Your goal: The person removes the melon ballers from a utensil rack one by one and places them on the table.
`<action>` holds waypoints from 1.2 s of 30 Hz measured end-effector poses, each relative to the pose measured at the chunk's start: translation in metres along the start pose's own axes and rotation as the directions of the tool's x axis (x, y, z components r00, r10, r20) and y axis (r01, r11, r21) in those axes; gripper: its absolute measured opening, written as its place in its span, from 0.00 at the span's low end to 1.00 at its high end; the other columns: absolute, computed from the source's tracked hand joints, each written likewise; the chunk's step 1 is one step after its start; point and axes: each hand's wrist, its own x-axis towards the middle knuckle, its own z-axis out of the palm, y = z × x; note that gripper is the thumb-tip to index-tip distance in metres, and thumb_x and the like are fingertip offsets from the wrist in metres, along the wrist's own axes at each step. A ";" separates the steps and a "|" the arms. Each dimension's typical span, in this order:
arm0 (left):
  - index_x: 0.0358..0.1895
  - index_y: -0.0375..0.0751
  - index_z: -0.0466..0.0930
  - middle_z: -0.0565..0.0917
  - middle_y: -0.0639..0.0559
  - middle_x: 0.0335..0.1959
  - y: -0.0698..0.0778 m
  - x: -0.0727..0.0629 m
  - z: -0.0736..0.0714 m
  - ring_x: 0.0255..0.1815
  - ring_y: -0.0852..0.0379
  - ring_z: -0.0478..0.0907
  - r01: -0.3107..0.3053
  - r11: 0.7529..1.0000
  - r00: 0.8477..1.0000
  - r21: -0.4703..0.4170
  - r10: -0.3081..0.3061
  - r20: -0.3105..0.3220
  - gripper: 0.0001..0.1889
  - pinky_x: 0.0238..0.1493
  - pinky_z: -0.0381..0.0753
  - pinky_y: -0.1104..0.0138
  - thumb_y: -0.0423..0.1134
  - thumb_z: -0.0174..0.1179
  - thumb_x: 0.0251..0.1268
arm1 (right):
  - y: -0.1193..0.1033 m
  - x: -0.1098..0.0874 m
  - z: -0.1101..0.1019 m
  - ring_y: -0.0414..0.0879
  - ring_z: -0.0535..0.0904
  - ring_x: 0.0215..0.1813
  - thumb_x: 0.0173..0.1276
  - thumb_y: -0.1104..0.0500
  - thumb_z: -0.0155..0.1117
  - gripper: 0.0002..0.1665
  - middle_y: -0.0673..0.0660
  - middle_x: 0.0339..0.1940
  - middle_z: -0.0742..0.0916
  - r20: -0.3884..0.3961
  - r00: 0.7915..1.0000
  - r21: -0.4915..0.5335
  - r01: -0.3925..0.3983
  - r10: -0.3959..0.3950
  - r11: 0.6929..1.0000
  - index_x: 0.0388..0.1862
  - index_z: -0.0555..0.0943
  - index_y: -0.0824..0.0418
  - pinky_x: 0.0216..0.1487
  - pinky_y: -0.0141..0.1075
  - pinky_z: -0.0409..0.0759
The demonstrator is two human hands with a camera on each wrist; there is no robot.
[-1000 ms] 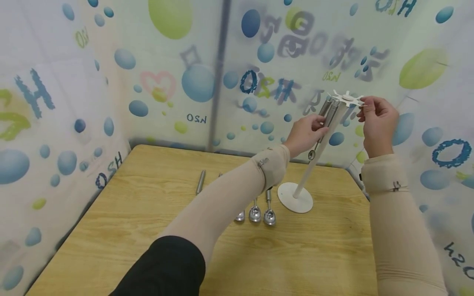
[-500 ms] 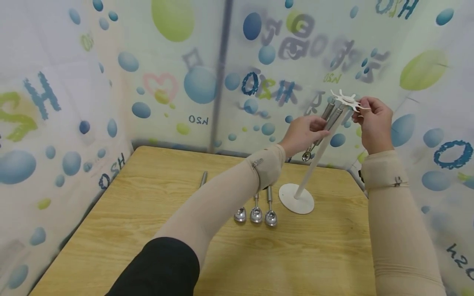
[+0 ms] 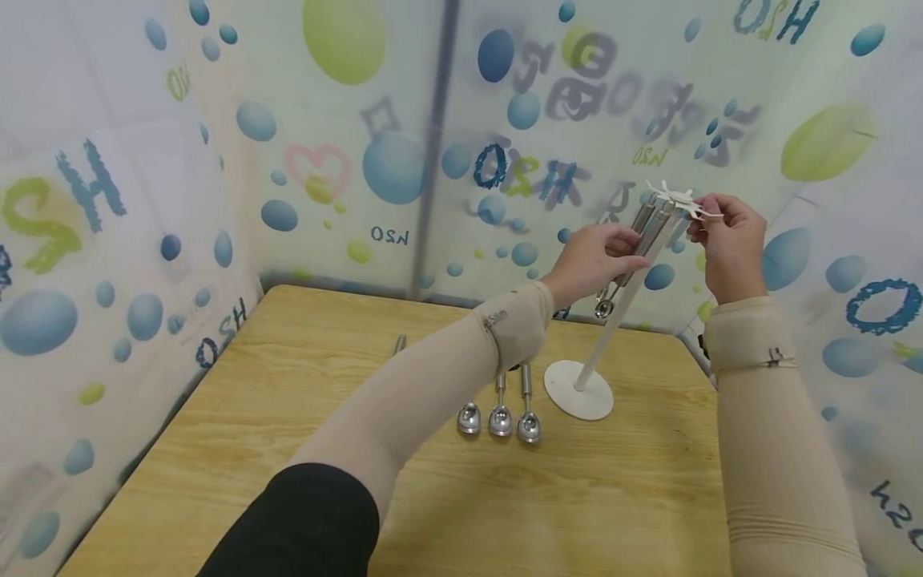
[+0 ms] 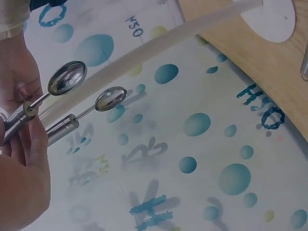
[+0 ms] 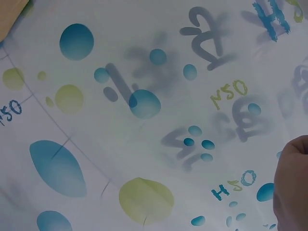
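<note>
A white utensil stand [image 3: 579, 390] has a slanted pole and a star-shaped hook top [image 3: 678, 199]. My right hand [image 3: 734, 244] pinches one hook arm at the right side of that top. From the left, my left hand [image 3: 594, 258] holds the handle of a metal scoop [image 4: 67, 78], just under the hooks. A second metal scoop [image 4: 110, 98] hangs beside it, close to the pole; their oval bowls point down. In the right wrist view only part of the right hand [image 5: 292, 187] shows, and what it grips is out of frame.
Several metal scoops lie in a row on the wooden table [image 3: 613, 497], among them a scoop [image 3: 529, 427] by the stand's base. My left sleeve [image 3: 404, 401] hides part of the row. A patterned curtain [image 3: 324, 256] encloses the table behind and at both sides.
The right hand has shifted slightly left, and the star-shaped top has turned and tilted a little. The scoops under it have swung slightly. The left hand stays at the handle.
</note>
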 end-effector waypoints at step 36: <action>0.69 0.45 0.76 0.87 0.52 0.48 -0.030 -0.022 -0.042 0.45 0.61 0.84 0.066 0.996 0.996 -0.061 -0.070 -0.059 0.27 0.40 0.85 0.69 0.38 0.68 0.68 | -0.003 -0.003 0.000 0.43 0.75 0.29 0.70 0.56 0.64 0.12 0.54 0.30 0.83 0.031 0.999 -0.015 0.017 -0.017 1.000 0.38 0.84 0.66 0.33 0.26 0.80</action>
